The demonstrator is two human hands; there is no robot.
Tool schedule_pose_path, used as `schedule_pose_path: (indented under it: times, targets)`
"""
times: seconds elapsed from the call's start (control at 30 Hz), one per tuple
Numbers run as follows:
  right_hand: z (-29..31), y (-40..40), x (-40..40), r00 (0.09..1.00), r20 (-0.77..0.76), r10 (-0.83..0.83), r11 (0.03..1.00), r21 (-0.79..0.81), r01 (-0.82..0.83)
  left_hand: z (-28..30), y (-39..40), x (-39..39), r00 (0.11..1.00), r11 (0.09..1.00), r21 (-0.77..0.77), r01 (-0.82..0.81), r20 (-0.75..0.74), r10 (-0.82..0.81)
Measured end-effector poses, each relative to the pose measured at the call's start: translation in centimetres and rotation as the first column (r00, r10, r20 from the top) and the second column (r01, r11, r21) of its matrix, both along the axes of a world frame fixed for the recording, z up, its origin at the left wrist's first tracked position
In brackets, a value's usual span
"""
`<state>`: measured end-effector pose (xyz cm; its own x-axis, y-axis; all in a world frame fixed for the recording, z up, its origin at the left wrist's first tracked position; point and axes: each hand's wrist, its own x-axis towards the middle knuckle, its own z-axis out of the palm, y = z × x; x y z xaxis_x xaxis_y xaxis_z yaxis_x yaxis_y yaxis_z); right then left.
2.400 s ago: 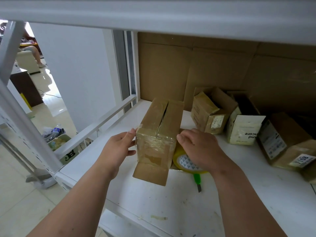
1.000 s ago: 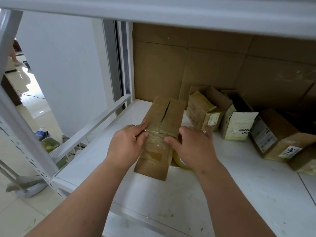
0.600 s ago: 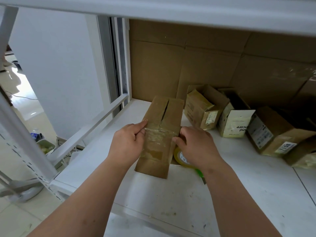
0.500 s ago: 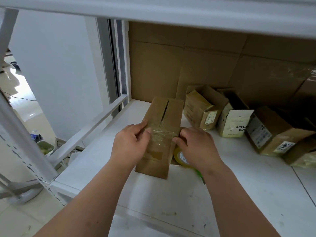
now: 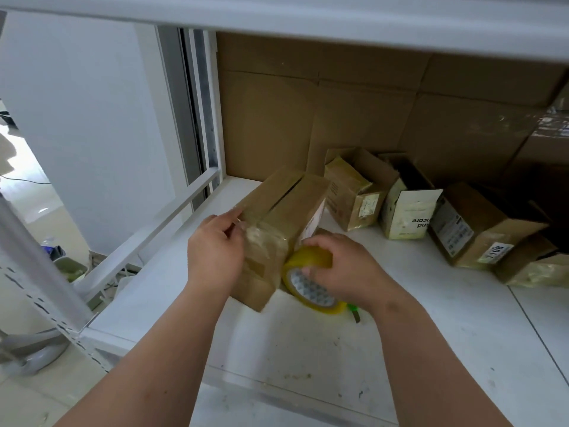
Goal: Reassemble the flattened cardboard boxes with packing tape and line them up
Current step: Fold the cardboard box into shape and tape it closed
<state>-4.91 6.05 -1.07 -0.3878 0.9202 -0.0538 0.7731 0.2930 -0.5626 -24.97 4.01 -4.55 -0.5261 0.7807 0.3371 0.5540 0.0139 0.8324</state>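
Brown cardboard fills the middle of the frame: a long cardboard box [image 5: 281,229] stands on the white shelf [image 5: 446,334], its two top flaps closed with a dark slit between them, and glossy clear tape is wrapped over its near end. The left hand [image 5: 215,251] lies against the left side of this box, with the fingers bent onto the taped edge and pressing there. The right hand [image 5: 341,269] is just right of the box and grasps a roll of yellowish packing tape [image 5: 308,280] from above, the fingers curled round its rim. The roll touches the lower right side of the box. Behind the roll a small green object [image 5: 352,309] shows on the shelf; it is too much hidden to name.

In the upper right part of the frame other boxes stand in a row against the back. There is a taped brown box [image 5: 354,192], then a white box [image 5: 409,214] with upside-down print, then a brown box with a label reading 108 [image 5: 480,229], and one more partly cut at the right edge [image 5: 535,266]. Large flat cardboard sheets [image 5: 369,112] lean behind them. A white beam [image 5: 277,16] of the rack crosses the top of the frame and covers the upper part of these sheets. At the left a white perforated post [image 5: 37,266] and a rail [image 5: 160,223] stand before the floor.
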Motion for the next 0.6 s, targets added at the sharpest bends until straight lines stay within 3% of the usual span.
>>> schedule_pose_path:
  times: [0.1, 0.2, 0.4, 0.6]
  targets:
    - [-0.8, -0.6, -1.1, 0.991, -0.131, 0.005, 0.999, -0.046, -0.011, 0.3, -0.3, 0.9, 0.988, 0.999, 0.008, 0.033, -0.154, -0.031]
    - [-1.5, -0.8, -1.5, 0.965, -0.26, -0.019, 0.998, -0.069, 0.001, -0.2, -0.5, 1.4, 0.961, 0.99, -0.114, 0.087, -0.253, -0.114]
    - [-2.8, -0.9, -0.7, 0.824, -0.541, -0.169, 0.953, -0.302, -0.003, -0.6, 0.0, 0.5, 0.961, 0.987, -0.139, 0.075, -0.254, -0.109]
    - [-5.2, -1.8, -0.6, 0.718, -0.655, -0.235, 0.863, -0.481, -0.156, -0.4, 0.1, 0.5, 0.957, 0.985, -0.161, 0.064, -0.269, -0.106]
